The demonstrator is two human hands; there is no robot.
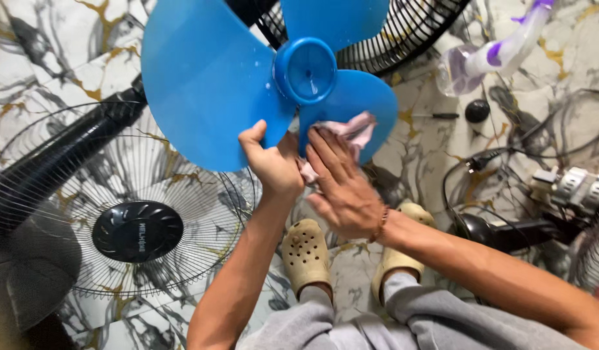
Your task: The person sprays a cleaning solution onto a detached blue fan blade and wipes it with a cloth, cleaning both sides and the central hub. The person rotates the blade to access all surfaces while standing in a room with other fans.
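A blue three-bladed fan propeller (208, 78) is held up in front of me, its round hub (306, 70) facing me. My left hand (271, 163) grips the lower edge of the large left blade, thumb on top. My right hand (341, 188) lies flat on a pale pink cloth (352, 129) and presses it against the lower right blade. A few water drops show near the hub.
A black wire fan guard (137, 230) lies on the marble-patterned floor at left, beside a black fan stand (59, 162). Another guard (403, 32) sits behind the propeller. A spray bottle (487, 55), screwdriver (435, 116), black knob (477, 111), cables and a power strip (572, 188) lie at right.
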